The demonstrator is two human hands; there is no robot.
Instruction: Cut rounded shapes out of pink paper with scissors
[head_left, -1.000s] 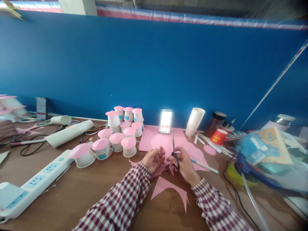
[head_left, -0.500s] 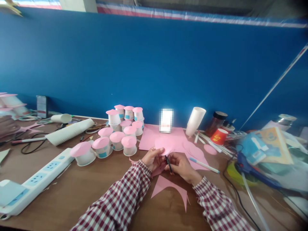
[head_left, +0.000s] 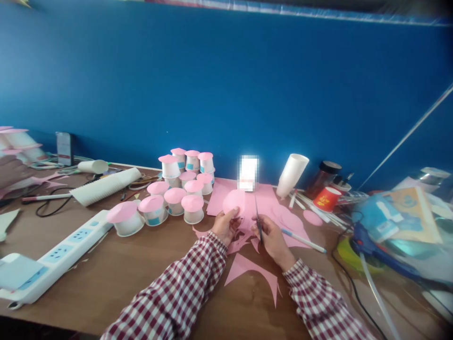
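My left hand (head_left: 226, 225) pinches a round pink paper disc (head_left: 233, 202) by its lower edge. In my right hand (head_left: 272, 237) is a pair of scissors (head_left: 259, 225), its blades pointing away from me, just right of the disc and apart from it. Pink paper sheets (head_left: 217, 198) lie flat beyond both hands. A curved pink offcut (head_left: 252, 273) rests on the table between my forearms, and smaller scraps lie under the hands. A blue-and-white marker (head_left: 304, 240) sits right of my right hand.
Several white paper cups with pink cone tops (head_left: 193, 208) stand at left, beside a power strip (head_left: 67, 252). Stacked cups (head_left: 292, 174), a red cup (head_left: 327, 199), a glue gun (head_left: 382, 257) and a plastic bag (head_left: 392, 217) occupy the right. Another person's hand (head_left: 12, 172) shows far left.
The scissors have moved right, away from the disc, and their blades now point forward. My left hand holds the disc a little further left. The view has tilted down slightly.
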